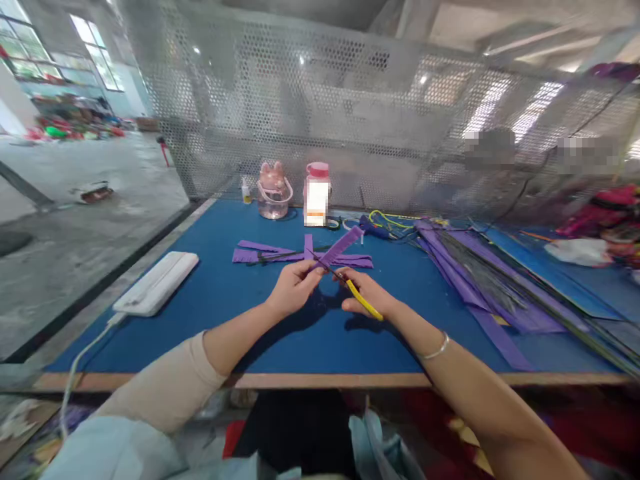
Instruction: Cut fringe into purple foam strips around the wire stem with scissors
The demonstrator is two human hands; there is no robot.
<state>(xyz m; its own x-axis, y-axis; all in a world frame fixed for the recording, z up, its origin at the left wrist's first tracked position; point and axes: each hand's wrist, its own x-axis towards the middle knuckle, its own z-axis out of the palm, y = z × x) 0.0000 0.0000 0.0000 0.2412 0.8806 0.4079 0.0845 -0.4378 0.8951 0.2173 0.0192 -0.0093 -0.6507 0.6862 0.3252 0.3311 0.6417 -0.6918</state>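
Note:
My left hand [294, 288] is closed in a pinch on the near end of a purple fringed paper strip [341, 245] that rises away to the right. My right hand [367, 295] is closed around a yellow-handled tool [364, 301] whose dark tip meets the strip between my hands. Both hands hover just above the blue table [235, 320]. Behind them lie several more purple fringed strips [280, 255], crossed over each other.
A white flat box [157, 281] with a cable lies at the left. A pink clear jug [273, 191], a pink-capped bottle [317, 193] and a small bottle [246, 191] stand at the back. Long purple sheets and thin rods [480, 280] fill the right. A perforated metal screen [320, 113] stands behind the table.

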